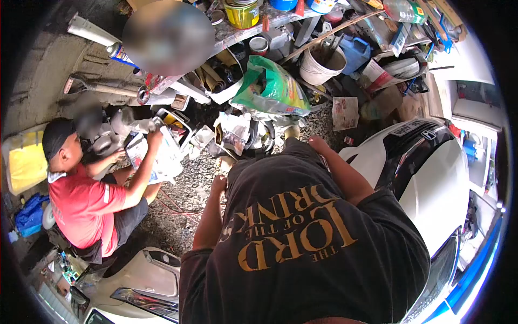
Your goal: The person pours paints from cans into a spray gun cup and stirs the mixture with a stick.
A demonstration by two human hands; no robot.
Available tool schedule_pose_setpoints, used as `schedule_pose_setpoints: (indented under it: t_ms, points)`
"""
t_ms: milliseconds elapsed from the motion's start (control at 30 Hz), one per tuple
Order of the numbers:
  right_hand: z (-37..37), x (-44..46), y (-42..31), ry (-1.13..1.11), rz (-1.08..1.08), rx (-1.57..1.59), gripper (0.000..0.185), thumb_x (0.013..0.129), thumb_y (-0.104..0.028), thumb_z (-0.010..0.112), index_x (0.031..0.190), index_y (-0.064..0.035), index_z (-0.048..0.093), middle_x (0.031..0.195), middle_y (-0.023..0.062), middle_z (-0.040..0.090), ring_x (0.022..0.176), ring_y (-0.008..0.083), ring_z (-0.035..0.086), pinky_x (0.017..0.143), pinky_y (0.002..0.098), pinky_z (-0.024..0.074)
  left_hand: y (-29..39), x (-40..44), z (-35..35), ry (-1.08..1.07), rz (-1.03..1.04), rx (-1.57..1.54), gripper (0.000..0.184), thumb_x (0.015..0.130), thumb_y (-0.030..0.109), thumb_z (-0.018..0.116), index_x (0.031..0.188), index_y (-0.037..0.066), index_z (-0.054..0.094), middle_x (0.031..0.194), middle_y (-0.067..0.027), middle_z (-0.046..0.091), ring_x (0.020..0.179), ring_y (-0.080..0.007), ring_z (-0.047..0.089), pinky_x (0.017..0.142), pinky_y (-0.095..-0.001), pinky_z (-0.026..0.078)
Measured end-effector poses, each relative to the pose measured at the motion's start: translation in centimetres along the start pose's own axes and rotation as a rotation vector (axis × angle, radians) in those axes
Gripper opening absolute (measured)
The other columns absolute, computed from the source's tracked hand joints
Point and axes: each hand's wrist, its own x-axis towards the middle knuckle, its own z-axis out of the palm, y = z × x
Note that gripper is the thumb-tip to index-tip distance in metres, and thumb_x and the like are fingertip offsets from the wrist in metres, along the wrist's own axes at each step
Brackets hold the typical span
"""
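Observation:
My left hand (219, 184) is at my left knee, beside the dark shorts, with its fingers too small and hidden to read. On the other side, my right hand (318, 144) rests near my right knee, its fingers also unclear. No object shows in either hand. My black shirt (302, 232) with gold lettering fills the lower middle. Beyond my knees lie crumpled newspaper (235, 131) and a green plastic bag (272, 89). To the left, a person in a red shirt (86, 208) and black cap squats, with hands at a newspaper-covered part (162, 156).
A white car front (437, 178) stands close on the right, and a light-coloured vehicle (145, 278) is at the lower left. Ahead are a white bucket (322, 65), a blue jug (354, 55) and a shelf with cans (242, 15). Thin red cord crosses the gravel (186, 189).

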Motion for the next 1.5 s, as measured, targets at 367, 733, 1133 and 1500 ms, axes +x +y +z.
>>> schedule_pose_setpoints:
  t_ms: [367,733,1133,1500]
  points:
    - [2.1,-1.3,-5.2,-0.181,0.23,0.05,0.076,0.085,-0.058,0.064,0.125,0.0055,0.058,0.123,0.0299,0.064,0.115,0.0458,0.062,0.098,0.0497,0.049,8.5,-3.2,-5.7,-0.013,-0.008,0.003,0.035,0.094,0.029,0.052,0.106,0.0,0.067,0.102,-0.0295,0.067,0.099,-0.0477,0.064,0.085,-0.0545,0.051]
    - [8.6,0.4,-8.7,-0.299,0.678,-0.347,0.105,0.081,-0.052,0.074,0.159,-0.0071,0.02,0.159,0.0291,0.025,0.13,0.0534,0.045,0.103,0.0656,0.0408,22.5,17.1,-13.9,0.229,0.255,-0.179,0.027,0.097,0.017,0.062,0.119,0.001,0.064,0.11,-0.0198,0.067,0.104,-0.0355,0.064,0.093,-0.0421,0.049]
    - [6.9,3.2,-0.5,-0.024,0.536,-0.04,0.08,0.085,-0.035,0.071,0.15,-0.0021,0.037,0.148,0.0192,0.045,0.132,0.0384,0.048,0.103,0.057,0.0446,39.4,59.3,-25.1,0.601,0.245,0.297,0.084,0.089,0.059,0.064,0.139,-0.006,0.049,0.139,-0.029,0.054,0.131,-0.0445,0.049,0.112,-0.0528,0.034]
    - [4.5,4.8,0.2,0.013,0.508,0.101,0.079,0.086,-0.031,0.071,0.148,0.0021,0.036,0.143,0.0219,0.049,0.132,0.0391,0.047,0.109,0.0506,0.0404,37.5,66.8,-25.4,0.39,0.175,0.687,0.053,0.081,0.024,0.063,0.131,0.006,0.06,0.129,-0.0292,0.06,0.123,-0.0442,0.056,0.106,-0.0485,0.044]
